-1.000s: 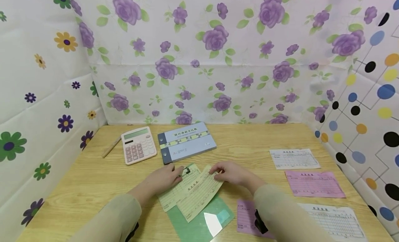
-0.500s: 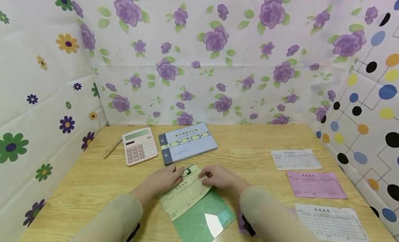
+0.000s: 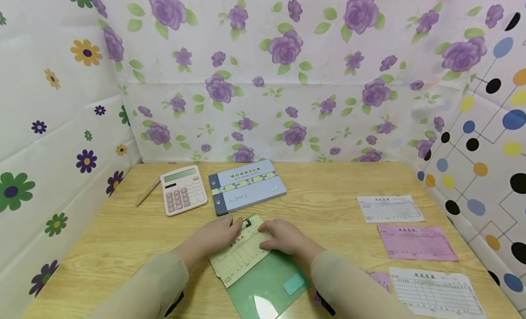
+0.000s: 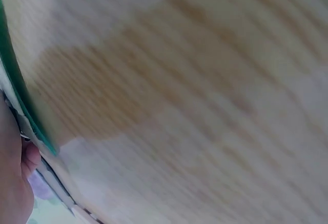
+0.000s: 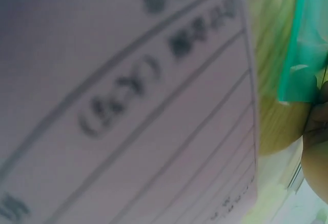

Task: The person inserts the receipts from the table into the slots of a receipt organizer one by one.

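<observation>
A translucent green clipboard [image 3: 273, 282] lies angled on the table, its metal clip [image 3: 246, 223] at the far end. Pale yellow printed slips [image 3: 246, 257] overlap its upper part, stacked almost edge to edge. My left hand [image 3: 219, 234] grips the clip end, thumb along the clip; in the left wrist view, the hand [image 4: 14, 167] is beside the green edge. At the slips' right edge, my right hand [image 3: 283, 236] pinches the top slip between curled fingers and thumb. The underside of the left hand's grip is hidden.
A blue account book [image 3: 248, 186], a pink calculator [image 3: 183, 190] and a pen [image 3: 148, 192] lie behind. To the right are white slips [image 3: 390, 209] [image 3: 435, 291] and a pink slip [image 3: 417, 242]. Another purple slip [image 3: 380, 280] is partly under my right forearm.
My right hand has brought the top yellow slip left and up, into line with the slip beneath it near the clip. My left hand stays at the clip.
</observation>
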A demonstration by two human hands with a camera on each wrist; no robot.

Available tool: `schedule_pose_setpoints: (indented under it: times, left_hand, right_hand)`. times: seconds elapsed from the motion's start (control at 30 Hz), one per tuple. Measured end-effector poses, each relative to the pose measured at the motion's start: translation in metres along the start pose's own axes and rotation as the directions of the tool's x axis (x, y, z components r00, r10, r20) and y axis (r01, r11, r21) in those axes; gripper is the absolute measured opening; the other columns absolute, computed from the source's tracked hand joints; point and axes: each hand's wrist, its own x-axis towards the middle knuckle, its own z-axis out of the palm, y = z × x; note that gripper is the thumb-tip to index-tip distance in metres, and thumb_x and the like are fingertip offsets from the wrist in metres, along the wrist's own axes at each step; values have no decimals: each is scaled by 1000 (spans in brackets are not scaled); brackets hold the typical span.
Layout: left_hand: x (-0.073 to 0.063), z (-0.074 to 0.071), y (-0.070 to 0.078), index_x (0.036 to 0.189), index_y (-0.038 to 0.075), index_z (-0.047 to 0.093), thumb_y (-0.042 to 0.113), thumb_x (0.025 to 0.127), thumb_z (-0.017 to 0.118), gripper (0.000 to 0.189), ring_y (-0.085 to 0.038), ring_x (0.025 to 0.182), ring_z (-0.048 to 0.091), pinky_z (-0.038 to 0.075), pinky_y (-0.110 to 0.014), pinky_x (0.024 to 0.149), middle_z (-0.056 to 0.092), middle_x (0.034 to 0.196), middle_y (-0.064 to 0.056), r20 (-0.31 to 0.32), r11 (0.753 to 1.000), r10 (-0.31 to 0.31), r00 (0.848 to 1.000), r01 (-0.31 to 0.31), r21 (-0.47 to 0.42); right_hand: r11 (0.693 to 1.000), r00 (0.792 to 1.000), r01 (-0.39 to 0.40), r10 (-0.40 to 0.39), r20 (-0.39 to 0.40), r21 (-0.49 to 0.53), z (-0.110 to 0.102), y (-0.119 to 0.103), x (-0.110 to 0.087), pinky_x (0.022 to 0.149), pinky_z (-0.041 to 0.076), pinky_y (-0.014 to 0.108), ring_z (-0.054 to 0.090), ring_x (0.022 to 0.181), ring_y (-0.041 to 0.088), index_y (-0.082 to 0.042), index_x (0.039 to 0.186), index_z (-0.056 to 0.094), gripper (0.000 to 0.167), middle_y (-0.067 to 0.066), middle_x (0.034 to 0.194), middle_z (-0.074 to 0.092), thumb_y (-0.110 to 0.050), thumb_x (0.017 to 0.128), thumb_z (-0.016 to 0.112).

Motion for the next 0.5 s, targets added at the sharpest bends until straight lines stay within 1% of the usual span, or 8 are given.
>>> schedule_pose_setpoints:
  times: [0.03,0.1,0.17,0.23,0.3,0.4,0.47,0.5]
  left_hand:
    - [1,0,1,115,11,55,34,100,40,32,-15,62,45,40,-33,59,45,74,1,6,999,-34,999,35,-30]
    - [3,-1,1,120,10,54,35,100,38,35,-16,64,46,40,-34,61,45,75,0,28,999,-44,999,44,-10]
    - [4,-1,1,104,14,56,43,101,32,38,-17,63,47,40,-35,62,47,73,0,60,985,-130,990,136,-104]
    - [5,-1,2,95,16,55,48,101,27,43,-17,63,48,40,-36,62,49,72,-1,93,970,-178,980,191,-152]
    - [5,-2,2,94,16,55,47,101,26,43,-18,62,48,39,-36,61,48,72,-2,102,970,-171,980,185,-155]
    - [3,-5,1,117,10,54,38,102,34,39,-16,63,45,38,-34,59,45,76,-1,93,998,-54,994,56,-16]
    - [2,-6,1,133,8,47,32,102,38,41,-14,64,43,38,-33,58,42,80,0,81,995,32,996,-39,89]
    - [1,-6,1,137,7,44,31,101,40,43,-13,64,43,38,-32,58,42,81,0,77,991,55,996,-64,116]
  right_hand:
    - [1000,1000,0,0,-5,-12,1,0,0,87,44,36,56,102,20,-14,118,63,41,4,109,62,-34,83,71]
    - [1000,1000,1,-2,-13,-25,2,0,0,87,45,37,57,101,21,-14,119,63,41,5,109,63,-35,83,70]
    - [999,1000,0,-1,-18,-35,3,-1,-1,85,45,38,57,100,21,-15,120,62,42,6,109,63,-36,85,69]
    - [999,1000,-2,1,-24,-47,4,-1,-1,85,45,38,57,100,22,-15,122,61,43,6,110,63,-37,86,67]
    - [998,999,4,-6,-35,-60,4,-2,-1,86,45,40,58,102,24,-14,124,61,44,7,112,63,-37,87,66]
    - [996,998,0,-5,-55,-86,5,-3,-1,87,45,40,58,102,24,-14,125,60,45,7,113,63,-38,87,65]
    - [995,998,-3,-4,-68,-100,6,-4,0,86,45,39,58,100,24,-14,125,60,46,7,111,64,-39,87,65]
    - [995,997,-8,0,-72,-104,6,-5,0,85,45,39,58,99,24,-14,125,61,46,7,110,64,-39,87,65]
